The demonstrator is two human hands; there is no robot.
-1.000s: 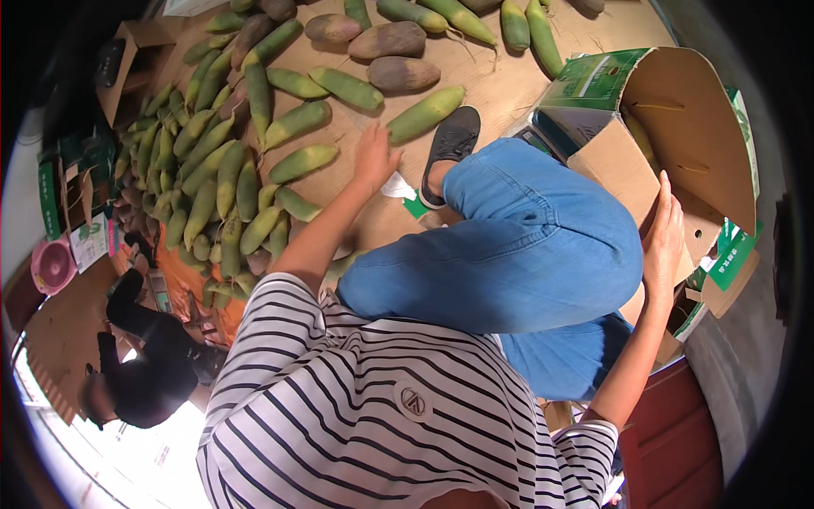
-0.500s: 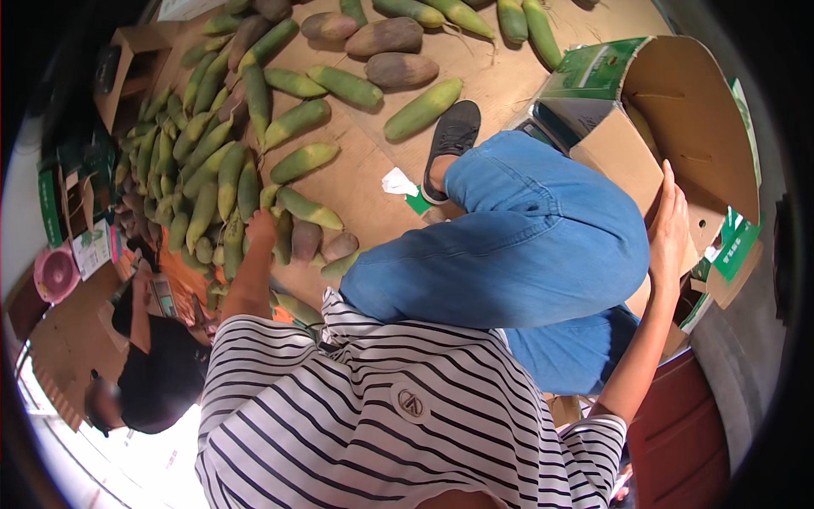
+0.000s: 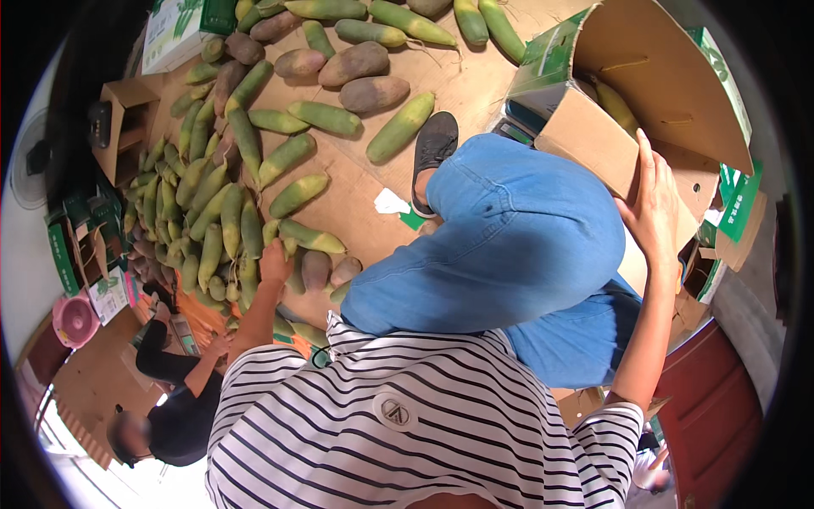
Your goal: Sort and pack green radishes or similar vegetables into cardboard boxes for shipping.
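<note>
Green radishes (image 3: pixel 292 195) with yellowish ends lie on the brown board in a dense heap at the left and loosely across the top. My left hand (image 3: pixel 274 261) is at the heap's right edge, its fingers curled in beside a small radish. Whatever those fingers hold is hidden. At the right an opened cardboard carton (image 3: pixel 585 136) lies tilted, with a green radish (image 3: pixel 615 109) visible inside it. My right hand (image 3: pixel 655 204) rests against the carton's flap edge, fingers stretched out and thumb apart.
Several purplish-brown radishes (image 3: pixel 373 95) lie among the green ones. A scrap of white paper (image 3: pixel 392 202) is near my shoe (image 3: pixel 434 148). Another person (image 3: pixel 178 416) sits at the lower left, near a pink basin (image 3: pixel 75 322). A green-white carton (image 3: pixel 182 34) stands at the upper left.
The view has shifted, and more of the carton's inside shows, with the radish in it. My left hand is slightly farther right along the heap. The right thumb now stands apart from the fingers.
</note>
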